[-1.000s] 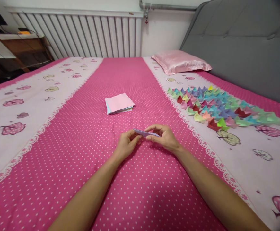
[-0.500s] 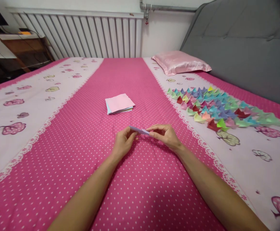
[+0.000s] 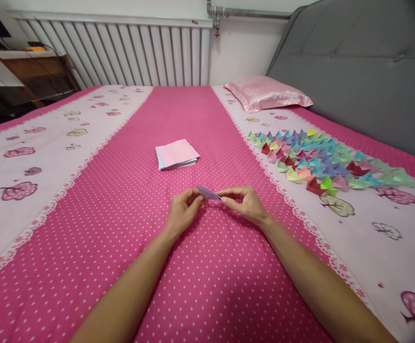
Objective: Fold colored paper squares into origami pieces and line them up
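A small folded lilac paper piece (image 3: 208, 193) is pinched between both hands just above the pink dotted bedspread (image 3: 129, 224). My left hand (image 3: 182, 211) grips its left end with closed fingers. My right hand (image 3: 245, 204) pinches its right end, fingers curled. Beyond the hands lies a stack of square paper sheets (image 3: 176, 154) with a pink sheet on top.
Several folded paper shapes in many colours (image 3: 318, 157) are laid in rows on the right side of the bed. A pink satin pillow (image 3: 266, 93) rests by the grey padded headboard (image 3: 364, 62). A white radiator (image 3: 122, 47) and a wooden shelf (image 3: 32, 71) stand behind.
The paper piece has been turned and looks shorter, with its pointed end towards the left hand. Both hands have shifted slightly, staying in the same spot above the bedspread.
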Tool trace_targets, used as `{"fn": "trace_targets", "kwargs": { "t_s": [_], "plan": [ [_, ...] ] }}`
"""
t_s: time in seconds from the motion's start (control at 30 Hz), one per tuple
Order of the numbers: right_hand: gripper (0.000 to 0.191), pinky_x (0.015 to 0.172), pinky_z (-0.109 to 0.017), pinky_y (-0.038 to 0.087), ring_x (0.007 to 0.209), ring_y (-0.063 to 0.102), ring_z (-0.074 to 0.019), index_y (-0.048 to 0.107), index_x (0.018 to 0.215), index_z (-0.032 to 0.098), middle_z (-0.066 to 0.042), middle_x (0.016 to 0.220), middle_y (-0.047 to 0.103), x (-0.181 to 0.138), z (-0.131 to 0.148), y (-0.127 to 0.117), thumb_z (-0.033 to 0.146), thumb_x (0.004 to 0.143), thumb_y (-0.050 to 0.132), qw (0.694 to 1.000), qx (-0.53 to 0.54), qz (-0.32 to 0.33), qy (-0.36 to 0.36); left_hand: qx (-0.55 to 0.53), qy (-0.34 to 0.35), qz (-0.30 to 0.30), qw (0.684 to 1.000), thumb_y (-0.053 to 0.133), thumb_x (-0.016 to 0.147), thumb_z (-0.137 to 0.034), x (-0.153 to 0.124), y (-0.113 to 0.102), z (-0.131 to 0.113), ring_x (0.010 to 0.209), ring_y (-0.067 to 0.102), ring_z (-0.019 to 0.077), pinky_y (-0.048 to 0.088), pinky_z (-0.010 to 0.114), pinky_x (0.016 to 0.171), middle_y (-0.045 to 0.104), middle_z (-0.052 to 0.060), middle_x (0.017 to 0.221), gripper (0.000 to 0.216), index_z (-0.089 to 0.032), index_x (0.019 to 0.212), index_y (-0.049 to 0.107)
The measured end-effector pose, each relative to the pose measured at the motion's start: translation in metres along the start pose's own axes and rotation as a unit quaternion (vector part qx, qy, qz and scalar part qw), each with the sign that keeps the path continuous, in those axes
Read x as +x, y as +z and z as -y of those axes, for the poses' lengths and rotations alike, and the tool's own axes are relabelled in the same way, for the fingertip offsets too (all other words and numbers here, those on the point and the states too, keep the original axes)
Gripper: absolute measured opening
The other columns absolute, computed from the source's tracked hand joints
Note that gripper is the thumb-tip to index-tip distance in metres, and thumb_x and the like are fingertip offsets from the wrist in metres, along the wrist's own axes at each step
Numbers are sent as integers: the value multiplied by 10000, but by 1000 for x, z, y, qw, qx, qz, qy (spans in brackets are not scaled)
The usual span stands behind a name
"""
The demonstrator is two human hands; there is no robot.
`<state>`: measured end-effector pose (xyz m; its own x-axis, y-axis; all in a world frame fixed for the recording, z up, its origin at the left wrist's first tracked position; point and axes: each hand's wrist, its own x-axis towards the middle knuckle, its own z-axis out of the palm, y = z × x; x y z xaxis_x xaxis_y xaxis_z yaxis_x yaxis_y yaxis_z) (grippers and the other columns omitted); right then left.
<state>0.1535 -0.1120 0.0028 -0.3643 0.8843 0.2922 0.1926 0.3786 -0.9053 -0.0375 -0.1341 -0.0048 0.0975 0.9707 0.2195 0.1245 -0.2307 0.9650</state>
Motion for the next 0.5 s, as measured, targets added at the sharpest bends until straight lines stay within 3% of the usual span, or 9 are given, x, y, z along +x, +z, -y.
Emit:
{"fn": "trace_targets", "kwargs": {
  "t_s": [0.3,0.5],
  "plan": [
    [289,537,-233,486,590,623,-135,685,993,154,-46,730,706,-3,-3,6,212,734,572,997,-57,-15,-43,26,-12,15,999,563,786,-286,0,1,0,705,612,150,469,263,673,700,71,831,220,-139,887,691],
    [288,518,-213,454,545,582,-112,683,986,166,-16,671,681,-4,0,11,213,711,611,994,-89,-12,-61,21,-28,57,998,575,778,-290,-4,9,-1,729,626,162,482,279,703,708,68,840,229,-160,911,708]
  ]
}}
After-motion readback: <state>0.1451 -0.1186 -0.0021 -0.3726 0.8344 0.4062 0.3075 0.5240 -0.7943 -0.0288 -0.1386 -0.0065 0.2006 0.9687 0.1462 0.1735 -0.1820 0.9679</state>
